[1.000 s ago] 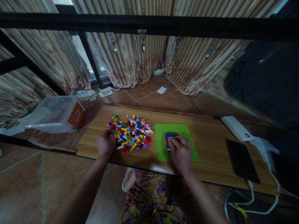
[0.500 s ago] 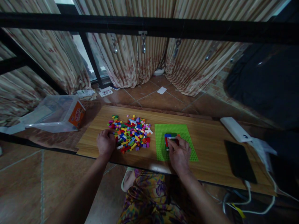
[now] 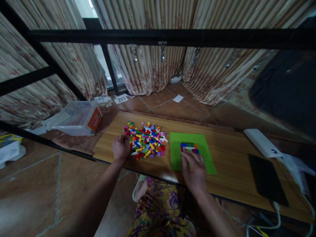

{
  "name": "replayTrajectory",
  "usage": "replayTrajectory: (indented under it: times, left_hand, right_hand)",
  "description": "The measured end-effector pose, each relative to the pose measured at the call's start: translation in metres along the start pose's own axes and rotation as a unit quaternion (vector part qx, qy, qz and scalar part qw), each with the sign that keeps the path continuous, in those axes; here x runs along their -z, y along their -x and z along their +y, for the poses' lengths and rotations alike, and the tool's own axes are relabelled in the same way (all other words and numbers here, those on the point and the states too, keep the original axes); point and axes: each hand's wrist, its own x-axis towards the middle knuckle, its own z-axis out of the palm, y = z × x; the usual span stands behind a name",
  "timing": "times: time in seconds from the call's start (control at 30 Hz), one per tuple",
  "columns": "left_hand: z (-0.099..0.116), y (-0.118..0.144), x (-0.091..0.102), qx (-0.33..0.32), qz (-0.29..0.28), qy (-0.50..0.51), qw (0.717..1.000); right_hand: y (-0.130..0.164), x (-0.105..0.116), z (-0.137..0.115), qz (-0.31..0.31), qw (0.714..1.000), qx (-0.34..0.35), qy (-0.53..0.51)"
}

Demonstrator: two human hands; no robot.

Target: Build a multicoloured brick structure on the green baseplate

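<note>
On the light green baseplate (image 3: 175, 159) sits a small flat build of toy bricks (image 3: 189, 145), blue, green, orange and red round the rim with a white piece inside. My right hand (image 3: 195, 168) lies over its near side, fingers closed together at the bricks and hiding that edge. Whether a loose brick is between the fingertips is hidden. Left of the baseplate spreads a pile of mixed toy bricks (image 3: 148, 140). At the pile's left edge my left hand (image 3: 120, 147) rests on the table with curled fingers, what they hold being out of sight.
The narrow wooden table (image 3: 224, 148) carries a white power strip (image 3: 260, 142) and a black tablet-like slab (image 3: 268, 179) with a cable at the right. Beyond its left end stands a clear plastic box (image 3: 75, 118). A black metal bar (image 3: 148, 37) crosses in front of the curtains.
The camera view has shifted, moving the scene rightward in the picture. My right hand has drawn slightly toward me, uncovering more of the brick build. My left hand stays beside the pile.
</note>
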Motion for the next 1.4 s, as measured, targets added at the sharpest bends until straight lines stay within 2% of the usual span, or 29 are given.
replayTrajectory:
  times: [0.2, 0.4, 0.53, 0.73, 0.87, 1.0, 1.1, 1.23, 1.3, 1.4]
  left_hand:
    - [0.004, 0.0, 0.004, 0.016, -0.012, -0.007, 1.0]
    - [0.003, 0.001, 0.004, 0.012, -0.005, 0.008, 1.0]
    - [0.001, 0.0, 0.002, 0.002, 0.0, 0.008, 1.0]
    - [0.0, -0.002, 0.002, 0.004, -0.006, -0.005, 1.0]
    - [-0.001, -0.002, 0.003, 0.004, -0.006, -0.009, 1.0]
    - [-0.003, -0.002, 0.001, 0.001, -0.003, -0.008, 1.0]
    - [-0.004, -0.002, 0.0, 0.005, -0.002, -0.011, 1.0]
    - [-0.006, -0.003, -0.002, 0.009, 0.001, -0.01, 1.0]
    - [-0.007, -0.003, -0.003, 0.008, 0.002, -0.008, 1.0]
    - [-0.007, -0.003, -0.003, 0.002, -0.002, -0.011, 1.0]
  right_hand:
    - [0.007, -0.028, -0.032, -0.09, 0.995, 0.015, -0.028]
    - [-0.005, -0.053, -0.041, -0.133, 0.991, -0.018, 0.01]
    - [-0.009, -0.063, -0.043, -0.143, 0.988, -0.035, 0.041]
    - [-0.01, -0.07, -0.043, -0.125, 0.99, -0.04, 0.052]
    - [-0.01, -0.062, -0.044, -0.107, 0.993, -0.045, 0.004]
    - [-0.007, -0.043, -0.044, -0.063, 0.989, -0.07, -0.112]
    - [-0.006, -0.025, -0.033, -0.025, 0.967, -0.13, -0.215]
    - [-0.007, 0.002, -0.005, 0.008, 0.913, -0.248, -0.325]
    - [-0.008, 0.017, 0.011, 0.024, 0.894, -0.296, -0.336]
    - [-0.008, 0.037, 0.032, 0.038, 0.892, -0.333, -0.303]
